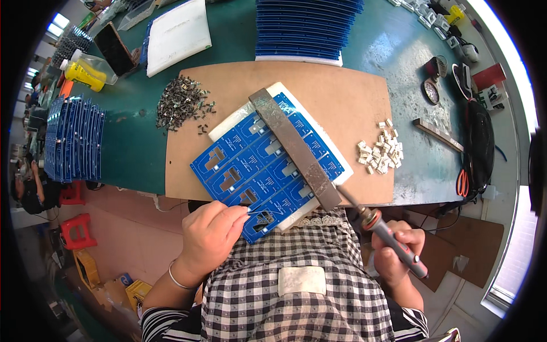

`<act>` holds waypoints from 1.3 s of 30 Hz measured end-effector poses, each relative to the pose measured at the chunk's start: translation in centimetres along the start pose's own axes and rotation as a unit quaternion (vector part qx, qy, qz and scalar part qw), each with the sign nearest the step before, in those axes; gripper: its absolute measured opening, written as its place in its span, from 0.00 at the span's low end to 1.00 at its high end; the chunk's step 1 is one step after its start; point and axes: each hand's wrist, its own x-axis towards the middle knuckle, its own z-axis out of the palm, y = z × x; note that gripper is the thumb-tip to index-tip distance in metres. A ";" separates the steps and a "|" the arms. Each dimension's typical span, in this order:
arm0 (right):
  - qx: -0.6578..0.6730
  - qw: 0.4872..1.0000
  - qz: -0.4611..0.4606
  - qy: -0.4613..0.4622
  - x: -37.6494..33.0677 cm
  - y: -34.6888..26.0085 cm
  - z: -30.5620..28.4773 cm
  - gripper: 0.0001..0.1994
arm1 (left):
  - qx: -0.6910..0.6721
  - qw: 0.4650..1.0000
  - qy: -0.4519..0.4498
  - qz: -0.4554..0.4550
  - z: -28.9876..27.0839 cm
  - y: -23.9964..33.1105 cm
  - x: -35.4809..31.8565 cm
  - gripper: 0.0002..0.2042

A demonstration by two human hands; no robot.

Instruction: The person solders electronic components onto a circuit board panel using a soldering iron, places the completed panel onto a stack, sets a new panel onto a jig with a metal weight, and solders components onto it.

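Observation:
My left hand (pixel 211 235) is closed in a pinch at the near left corner of a blue circuit board panel (pixel 236 149). A thin silvery strand, which looks like solder wire (pixel 263 213), sticks out from its fingertips over the board. My right hand (pixel 397 253) grips the grey handle of a soldering iron (pixel 393 239). The iron's tip points up and left, close to the lower end of a dark metal bar (pixel 296 145). That bar lies diagonally across the panel, which rests tilted on a white foam pad (pixel 225 130).
On the brown work board (pixel 330 80) lie a heap of small black components (pixel 183 104) and a pile of white connectors (pixel 380 151). Blue boards (pixel 307 28) stand stacked behind, more (pixel 75 137) at left. Scissors (pixel 462 182) and a metal strip (pixel 437 134) lie right.

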 end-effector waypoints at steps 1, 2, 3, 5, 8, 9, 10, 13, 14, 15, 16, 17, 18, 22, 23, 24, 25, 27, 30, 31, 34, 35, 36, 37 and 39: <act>0.029 0.999 0.026 0.003 -0.6 -0.1 0.2 0.17 | 0.017 1.000 -0.016 0.012 -0.1 0.0 0.0 0.08; 0.066 0.996 0.052 0.011 -1.1 0.0 0.4 0.16 | 0.031 0.999 -0.039 0.017 -0.1 0.0 0.0 0.08; 0.079 0.994 0.075 0.015 -1.4 0.0 0.5 0.16 | 0.032 0.999 -0.031 0.024 0.2 0.1 0.0 0.08; 0.082 0.994 0.078 0.006 -1.5 0.5 0.6 0.17 | 0.010 0.999 0.003 0.030 0.8 0.5 0.1 0.09; 0.085 0.994 0.064 -0.008 -0.8 1.0 0.7 0.16 | 0.020 0.998 0.018 0.056 1.5 0.8 0.5 0.09; 0.047 0.996 0.065 -0.026 -0.5 1.0 0.7 0.15 | 0.021 0.998 0.027 0.059 1.7 1.0 0.5 0.09; 0.019 0.996 0.072 -0.042 -0.2 1.1 0.7 0.14 | 0.020 0.998 0.020 0.061 1.8 1.2 0.5 0.09; -0.037 0.994 0.049 -0.092 0.5 0.8 0.7 0.12 | 0.002 0.998 0.002 0.061 1.8 1.5 0.3 0.09; -0.045 0.991 0.049 -0.117 0.6 0.8 0.7 0.12 | -0.010 0.998 -0.017 0.059 1.8 1.5 0.3 0.09; -0.015 0.992 0.068 -0.108 0.5 0.7 0.9 0.12 | -0.012 0.998 -0.009 0.061 1.9 1.4 0.3 0.09; -0.026 0.991 0.062 -0.114 0.5 0.7 1.0 0.12 | -0.017 0.998 -0.003 0.067 2.0 1.4 0.3 0.09; -0.014 0.992 0.075 -0.100 0.4 0.7 1.1 0.12 | -0.020 0.997 -0.006 0.069 2.1 1.3 0.3 0.09; 0.010 0.992 0.093 -0.084 0.3 0.8 1.2 0.11 | -0.023 0.997 0.003 0.072 2.2 1.3 0.3 0.09; -0.001 0.992 0.088 -0.089 0.2 1.0 1.1 0.11 | -0.030 0.996 0.003 0.083 2.5 1.4 0.5 0.09; -0.011 0.992 0.086 -0.096 0.2 1.1 1.1 0.11 | -0.028 0.996 -0.008 0.083 2.5 1.4 0.6 0.09; -0.014 0.991 0.091 -0.099 0.2 1.1 1.1 0.11 | -0.031 0.996 0.001 0.088 2.6 1.4 0.6 0.09; -0.022 0.991 0.084 -0.103 0.2 1.2 1.1 0.11 | -0.030 0.996 0.001 0.087 2.6 1.4 0.7 0.09; -0.005 0.991 0.096 -0.091 0.2 1.3 1.2 0.11 | -0.029 0.996 0.003 0.085 2.6 1.5 0.7 0.09; -0.009 0.991 0.102 -0.088 0.2 1.4 1.2 0.12 | -0.029 0.996 0.005 0.084 2.7 1.5 0.8 0.09; -0.019 0.991 0.094 -0.093 0.1 1.4 1.2 0.12 | -0.028 0.996 0.004 0.084 2.8 1.5 0.8 0.09; -0.026 0.990 0.102 -0.096 0.1 1.5 1.1 0.12 | -0.027 0.996 0.002 0.083 2.8 1.5 0.8 0.09; -0.025 0.990 0.102 -0.095 0.1 1.5 1.1 0.12 | -0.025 0.996 0.002 0.082 2.8 1.6 0.8 0.09; -0.012 0.990 0.110 -0.090 0.2 1.5 1.1 0.12 | -0.025 0.996 0.002 0.082 2.8 1.6 0.8 0.09; -0.023 0.990 0.103 -0.094 0.2 1.6 1.2 0.12 | -0.024 0.996 0.001 0.082 2.9 1.5 0.9 0.09; -0.014 0.990 0.108 -0.093 0.3 1.6 1.2 0.12 | -0.022 0.996 -0.001 0.083 2.9 1.5 0.9 0.09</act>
